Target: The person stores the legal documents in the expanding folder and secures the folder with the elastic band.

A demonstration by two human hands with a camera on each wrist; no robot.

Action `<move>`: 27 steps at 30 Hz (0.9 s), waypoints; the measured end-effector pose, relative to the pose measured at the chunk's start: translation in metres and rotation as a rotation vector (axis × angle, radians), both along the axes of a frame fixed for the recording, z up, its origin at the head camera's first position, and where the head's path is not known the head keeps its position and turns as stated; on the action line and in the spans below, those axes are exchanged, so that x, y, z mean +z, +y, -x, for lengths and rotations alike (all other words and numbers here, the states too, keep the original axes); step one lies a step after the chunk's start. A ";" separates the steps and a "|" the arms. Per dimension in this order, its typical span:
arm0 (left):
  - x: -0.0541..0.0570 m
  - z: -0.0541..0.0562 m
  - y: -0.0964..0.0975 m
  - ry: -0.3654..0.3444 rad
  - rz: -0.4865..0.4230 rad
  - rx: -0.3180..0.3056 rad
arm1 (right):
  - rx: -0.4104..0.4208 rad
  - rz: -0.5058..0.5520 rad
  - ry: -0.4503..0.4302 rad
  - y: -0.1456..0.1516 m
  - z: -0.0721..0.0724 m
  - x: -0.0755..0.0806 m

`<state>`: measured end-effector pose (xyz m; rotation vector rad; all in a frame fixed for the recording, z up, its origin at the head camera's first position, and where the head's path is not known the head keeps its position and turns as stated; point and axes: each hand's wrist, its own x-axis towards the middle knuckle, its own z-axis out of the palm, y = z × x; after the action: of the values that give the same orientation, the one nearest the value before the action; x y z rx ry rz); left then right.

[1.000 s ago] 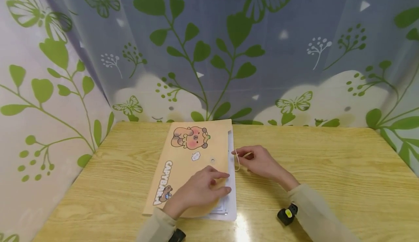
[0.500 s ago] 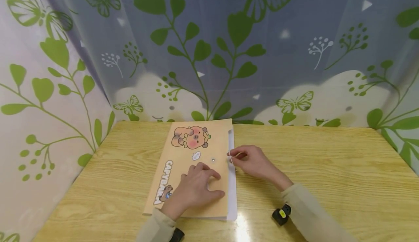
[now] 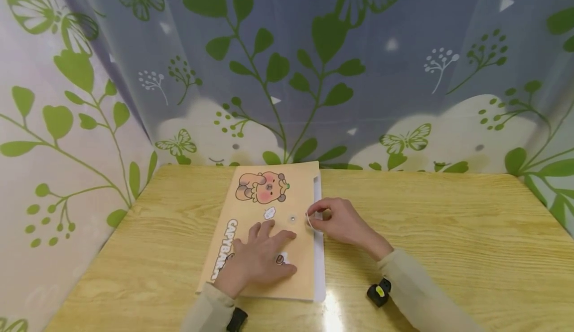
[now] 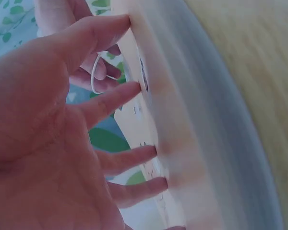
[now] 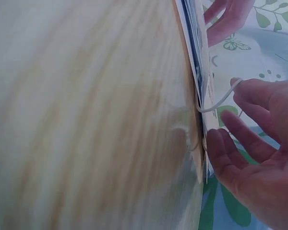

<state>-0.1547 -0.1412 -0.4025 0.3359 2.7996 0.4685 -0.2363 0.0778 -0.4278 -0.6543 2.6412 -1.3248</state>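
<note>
A peach-orange document folder with capybara drawings lies closed on the table, its white inner edge showing along the right side. My left hand is spread over the cover, with fingertips pressing on it, as the left wrist view shows. Beside the folder's right edge, my right hand holds a thin white cord looped at its fingertips. That cord runs back to the folder's edge in the right wrist view. A small round stud sits on the cover, just left of the right fingertips. Papers show between the covers.
The wood-grain table extends to both sides of the folder. Behind it hangs a curtain printed with leaves and butterflies, and another covers the left side. A black wrist device sits by the right sleeve.
My left hand has moved left from the folder's edge onto the cover, which now lies flatter over the papers. My right hand has brought the cord leftward over the cover's edge.
</note>
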 end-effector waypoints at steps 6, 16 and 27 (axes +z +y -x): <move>-0.001 0.003 -0.006 0.007 0.048 -0.053 | 0.018 -0.019 0.031 -0.006 0.002 0.001; -0.004 0.003 -0.012 -0.002 0.009 -0.087 | 0.113 -0.111 0.117 -0.013 0.011 0.000; -0.001 0.002 -0.012 -0.035 0.006 -0.087 | 0.187 -0.281 0.210 -0.022 0.018 0.004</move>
<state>-0.1570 -0.1531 -0.4034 0.4424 2.7388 0.4414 -0.2546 0.0561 -0.4242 -1.0132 2.7679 -0.8563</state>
